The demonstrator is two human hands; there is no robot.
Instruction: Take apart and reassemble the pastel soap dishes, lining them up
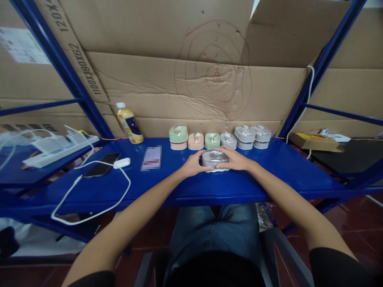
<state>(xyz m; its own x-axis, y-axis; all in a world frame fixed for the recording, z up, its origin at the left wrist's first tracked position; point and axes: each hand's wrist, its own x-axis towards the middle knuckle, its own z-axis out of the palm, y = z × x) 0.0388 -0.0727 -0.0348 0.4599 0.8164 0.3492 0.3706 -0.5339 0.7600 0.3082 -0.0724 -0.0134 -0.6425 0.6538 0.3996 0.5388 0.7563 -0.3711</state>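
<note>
Between my two hands is a grey lidded box (214, 158) with rounded corners, close to the front of the blue shelf. My left hand (194, 164) grips its left side, fingers curled around it. From the right, my right hand (236, 158) holds the opposite side, with fingers reaching over the back and front edges. Something white and thin shows under the box's front edge. Behind stand similar boxes in a row: a green one (178, 133) on a pink base, a peach one (196, 140), a small green one (212, 140) and several grey ones (244, 136).
On the left lie a phone (103, 164) with a white cable (129, 185), and a blurred card (152, 157). A yellow drink bottle (130, 124) stands at the back. Blue posts (324, 63) and cardboard (143, 75) bound the shelf. An opened carton (315, 141) sits far right.
</note>
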